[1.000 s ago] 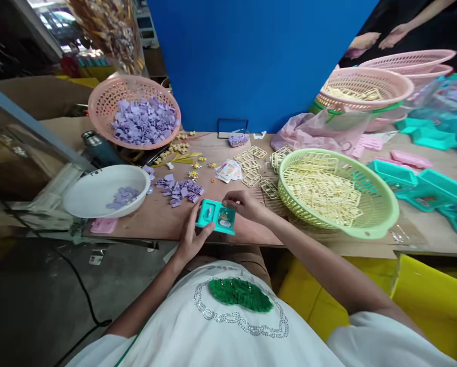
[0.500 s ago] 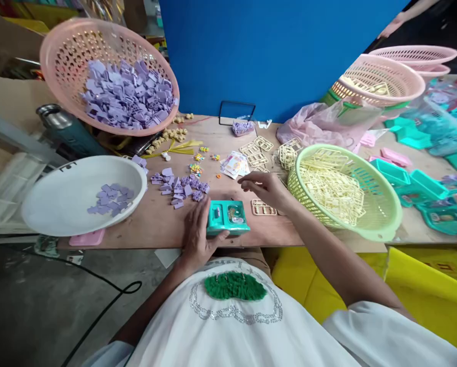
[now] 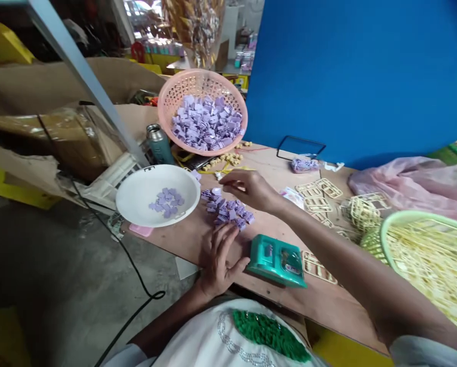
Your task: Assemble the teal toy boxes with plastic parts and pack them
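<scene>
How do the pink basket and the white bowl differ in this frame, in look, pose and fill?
The pink basket has perforated walls; the white bowl is solid and smooth. The basket is tilted toward the camera, while the bowl sits flat on the table. The basket is heaped with purple pieces; the bowl holds only a small cluster. Both are round and hold the same kind of purple pieces.

I am looking at a wooden table (image 3: 198,239) standing against a blue wall (image 3: 358,76), grey concrete floor (image 3: 41,285) lying left, daylight falling in.
</scene>
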The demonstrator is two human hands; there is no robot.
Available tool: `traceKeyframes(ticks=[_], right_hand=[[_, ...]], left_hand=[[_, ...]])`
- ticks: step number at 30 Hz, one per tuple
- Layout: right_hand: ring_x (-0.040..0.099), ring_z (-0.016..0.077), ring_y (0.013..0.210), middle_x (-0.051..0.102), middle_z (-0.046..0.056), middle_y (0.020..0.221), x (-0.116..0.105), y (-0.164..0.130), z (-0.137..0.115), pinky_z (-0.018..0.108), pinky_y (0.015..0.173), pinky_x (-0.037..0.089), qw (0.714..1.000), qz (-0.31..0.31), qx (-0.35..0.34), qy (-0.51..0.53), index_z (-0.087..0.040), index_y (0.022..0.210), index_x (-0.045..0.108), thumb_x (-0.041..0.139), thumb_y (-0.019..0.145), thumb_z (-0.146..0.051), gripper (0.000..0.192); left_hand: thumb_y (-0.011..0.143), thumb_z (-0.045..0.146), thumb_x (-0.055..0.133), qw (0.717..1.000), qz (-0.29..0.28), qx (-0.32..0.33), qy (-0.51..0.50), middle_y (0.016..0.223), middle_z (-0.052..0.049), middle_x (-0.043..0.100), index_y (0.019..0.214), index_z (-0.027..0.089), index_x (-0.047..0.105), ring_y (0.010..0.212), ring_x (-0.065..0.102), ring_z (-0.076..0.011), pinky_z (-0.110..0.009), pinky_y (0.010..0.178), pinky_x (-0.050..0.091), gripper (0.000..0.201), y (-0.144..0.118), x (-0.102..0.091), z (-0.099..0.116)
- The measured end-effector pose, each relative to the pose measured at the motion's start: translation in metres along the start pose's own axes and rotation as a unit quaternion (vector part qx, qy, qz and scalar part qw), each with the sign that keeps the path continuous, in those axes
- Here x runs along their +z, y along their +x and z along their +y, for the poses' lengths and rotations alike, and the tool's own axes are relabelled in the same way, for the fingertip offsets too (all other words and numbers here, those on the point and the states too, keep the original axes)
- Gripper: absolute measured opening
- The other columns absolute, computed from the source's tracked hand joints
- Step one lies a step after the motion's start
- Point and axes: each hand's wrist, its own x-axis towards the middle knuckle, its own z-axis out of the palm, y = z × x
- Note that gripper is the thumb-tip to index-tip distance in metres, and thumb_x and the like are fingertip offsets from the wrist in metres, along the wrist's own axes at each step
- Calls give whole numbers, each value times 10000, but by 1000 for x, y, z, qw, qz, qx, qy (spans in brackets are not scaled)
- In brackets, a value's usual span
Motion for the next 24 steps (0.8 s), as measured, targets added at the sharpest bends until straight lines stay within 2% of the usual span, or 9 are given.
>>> traceKeyframes(ticks=[2, 4, 7, 9, 12, 16, 19, 21, 24], right_hand=[[739, 188, 823, 788, 103, 989, 14, 37, 1, 312, 784, 613, 999, 0, -45, -5, -167, 1021, 811, 670, 917, -203, 178], [759, 201, 872, 793, 107, 1018, 9, 70, 15, 314, 800, 624, 997, 78, -15, -1, -159, 1031, 805, 671, 890, -195, 198], [783, 239, 920, 806, 125, 1042, -36, 103, 44, 358, 818, 646, 972, 229, 43, -13, -145, 1105, 779, 643, 895, -246, 270], [787, 243, 901, 807, 123, 1004, -69, 114, 57, 366, 801, 649, 960, 275, 38, -41, -136, 1150, 761, 603, 906, -254, 314], [789, 216, 860, 809, 98, 944, -87, 125, 64, 313, 764, 637, 960, 266, 28, -77, -147, 1098, 779, 585, 895, -201, 286], [767, 197, 867, 814, 100, 965, -60, 158, 65, 293, 831, 605, 972, 189, 36, -136, -153, 903, 809, 619, 844, -77, 214], [722, 237, 1018, 791, 165, 1088, -52, 189, 70, 348, 966, 553, 962, 183, 67, -191, -112, 945, 820, 570, 844, -8, 289], [664, 277, 1132, 755, 206, 1182, -63, 201, 75, 407, 1051, 499, 950, 195, 96, -225, -89, 1014, 819, 562, 857, -8, 312], [599, 315, 1156, 745, 189, 1105, -87, 200, 83, 494, 1099, 435, 936, 187, 144, -260, -112, 932, 824, 653, 883, -94, 179]], left_hand=[[1089, 453, 531, 999, 22, -29, 10, 1563, -161, 603, 1621, 255, 452, 1478, 557, -305, -518, 1246, 448, 574, -4, -1, -2], [1088, 386, 532, 998, 28, -54, 15, 1561, -152, 615, 1614, 258, 467, 1468, 576, -294, -492, 1224, 494, 546, -11, 1, -6], [1064, 354, 559, 996, 40, -66, 35, 1520, -147, 660, 1614, 259, 501, 1404, 646, -293, -430, 1158, 572, 561, -20, 12, -20], [1048, 379, 577, 996, 63, -54, 36, 1480, -131, 696, 1584, 275, 556, 1345, 694, -295, -393, 1095, 618, 547, -22, 22, -33], [1031, 426, 600, 994, 96, -25, 37, 1394, -117, 750, 1536, 288, 615, 1255, 747, -296, -375, 1036, 650, 524, -21, 37, -47], [1055, 409, 569, 989, 122, -6, 82, 1307, -118, 787, 1479, 258, 651, 1191, 771, -262, -343, 1003, 654, 458, -19, 42, -55], [1043, 367, 584, 985, 134, -9, 109, 1279, -124, 798, 1443, 239, 669, 1165, 783, -254, -324, 976, 661, 428, -18, 40, -57], [1022, 363, 607, 984, 139, -16, 111, 1255, -125, 809, 1420, 234, 684, 1132, 795, -258, -322, 955, 670, 425, -17, 39, -60], [993, 361, 633, 983, 141, -28, 117, 1231, -111, 821, 1389, 246, 710, 1090, 807, -262, -322, 932, 676, 419, -18, 43, -67]])
